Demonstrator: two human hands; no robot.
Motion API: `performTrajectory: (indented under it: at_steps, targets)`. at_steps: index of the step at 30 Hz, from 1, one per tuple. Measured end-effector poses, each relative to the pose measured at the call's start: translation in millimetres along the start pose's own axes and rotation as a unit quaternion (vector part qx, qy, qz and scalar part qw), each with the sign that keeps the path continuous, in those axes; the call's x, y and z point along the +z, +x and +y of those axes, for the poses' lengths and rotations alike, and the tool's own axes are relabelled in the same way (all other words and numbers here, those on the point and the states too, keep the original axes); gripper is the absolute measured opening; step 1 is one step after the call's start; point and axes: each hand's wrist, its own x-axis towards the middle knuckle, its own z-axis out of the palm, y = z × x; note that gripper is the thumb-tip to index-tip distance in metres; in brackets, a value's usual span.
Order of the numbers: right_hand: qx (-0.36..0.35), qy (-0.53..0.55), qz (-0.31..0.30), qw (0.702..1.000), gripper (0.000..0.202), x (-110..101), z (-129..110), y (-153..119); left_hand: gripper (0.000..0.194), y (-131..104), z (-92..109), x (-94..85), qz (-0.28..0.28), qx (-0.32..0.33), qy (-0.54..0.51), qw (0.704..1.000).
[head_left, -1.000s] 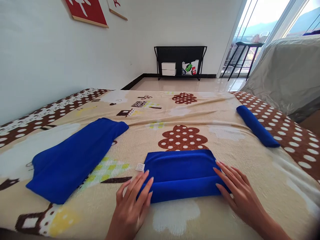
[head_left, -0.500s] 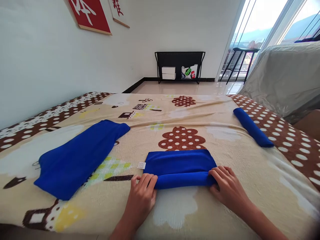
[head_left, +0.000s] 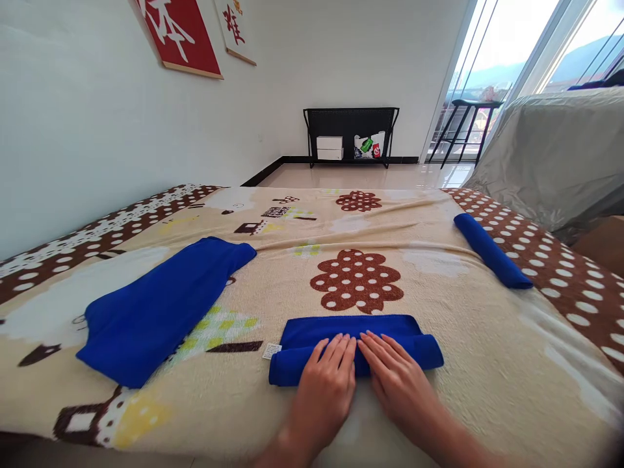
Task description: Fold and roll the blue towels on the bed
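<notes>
A blue cloth (head_left: 287, 365), rolled along its near edge with a flat part behind the roll, lies at the front middle of the patterned blanket (head_left: 487, 338). My left hand (head_left: 329, 383) rests on the middle of the roll, fingers stretched out. Right beside it, my right hand (head_left: 397, 377) lies on the roll too, its fingers extended. A white tag (head_left: 272, 351) sticks out at the cloth's left side. Another blue cloth (head_left: 160, 312) is spread at the left. One tightly rolled blue cloth (head_left: 492, 250) lies at the right.
Beyond the blanket a black rack (head_left: 351, 123) stands against the wall, holding white boxes (head_left: 330, 148). A dark stool (head_left: 465, 127) is by the window. A covered piece of furniture (head_left: 560, 149) is at the right.
Both hands have moved from the ends of the roll to its middle, and their fingers have straightened. The cloth is rolled further, with less of it flat, and sits nearer to me.
</notes>
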Motion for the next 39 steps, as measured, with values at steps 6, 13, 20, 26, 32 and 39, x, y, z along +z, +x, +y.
performTrajectory:
  at_steps: [6,13,20,26,32,39]
  targets:
    - [0.098,-0.071,-0.049,0.991,0.053,-6.0,50.1,-30.0,0.047,-31.2,-60.5,-7.6,-0.039,-0.060,0.064,0.995]
    - [0.046,-0.075,-0.071,0.994,0.047,-3.4,16.0,-0.9,0.046,-8.5,-26.3,-12.6,-0.033,-0.025,0.054,0.998]
    - [0.097,-0.124,-0.053,0.986,0.054,-1.2,69.2,-22.7,0.052,-13.6,-55.1,-8.1,-0.045,-0.052,0.085,0.994]
    - [0.026,-0.123,0.014,0.992,0.049,-22.6,74.1,-62.6,0.043,-53.3,-59.3,-31.1,0.048,0.014,0.083,0.995]
    - [0.044,-0.078,0.022,0.996,0.042,-18.3,69.9,-59.2,0.049,-65.0,-56.2,-27.5,0.026,-0.042,0.060,0.997]
    - [0.132,-0.093,-0.027,0.987,0.022,-18.4,69.7,22.4,0.031,14.8,-57.2,-24.3,-0.040,-0.120,0.077,0.989]
